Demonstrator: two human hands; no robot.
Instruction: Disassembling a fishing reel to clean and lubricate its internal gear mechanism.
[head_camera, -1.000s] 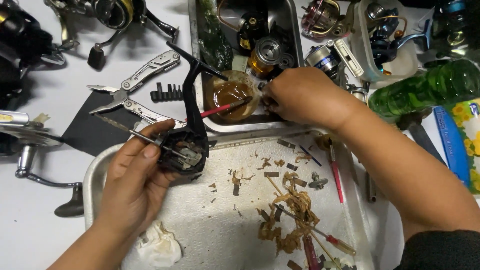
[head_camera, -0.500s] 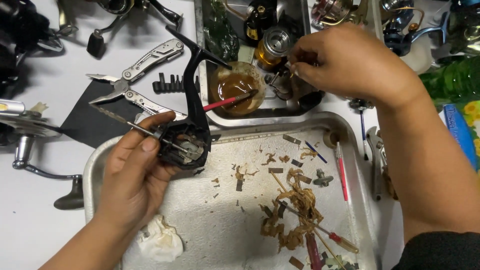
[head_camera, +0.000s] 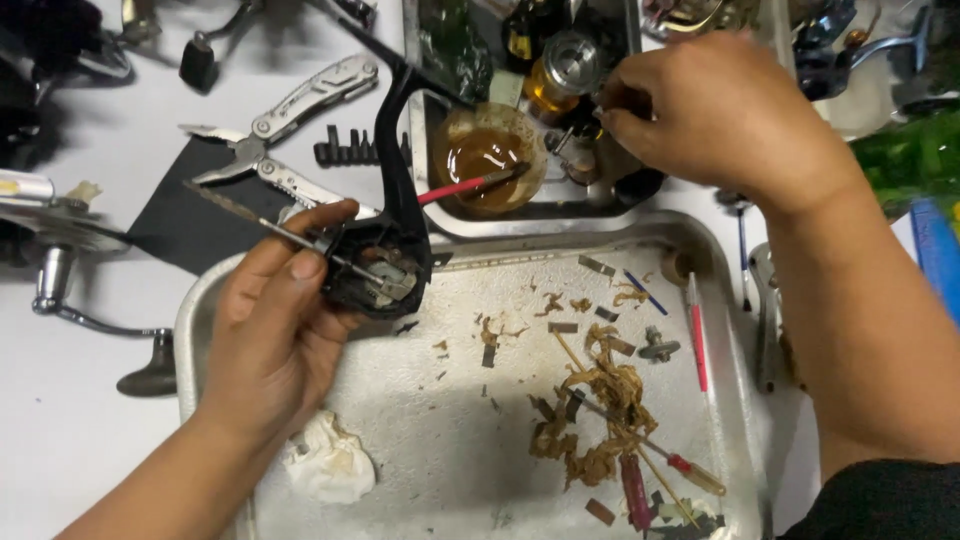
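My left hand (head_camera: 272, 330) grips a black fishing-reel body (head_camera: 385, 262) with its side open, gears showing, held over the near-left corner of a metal tray (head_camera: 450, 450). A thin metal shaft sticks out of the reel to the left. My right hand (head_camera: 725, 115) reaches into a second, smaller metal tray (head_camera: 430, 215) behind, fingers pinched among small metal parts beside a small brown bottle (head_camera: 560, 75); what it pinches is hidden. A clear cup of brown liquid (head_camera: 487, 157) with a red-handled brush (head_camera: 465, 186) in it stands just left of that hand.
The near tray holds dirty swabs, small parts, a red-handled tool (head_camera: 696, 335) and a crumpled white tissue (head_camera: 328, 458). A multi-tool (head_camera: 290, 110) and black bit holder (head_camera: 345, 152) lie left of the reel. Other reels crowd the back edge; a green bottle (head_camera: 905, 155) is at right.
The view has shifted so everything sits lower and closer. My right hand moved right and back, off the cup, to the parts by the brown bottle. The left hand keeps holding the reel.
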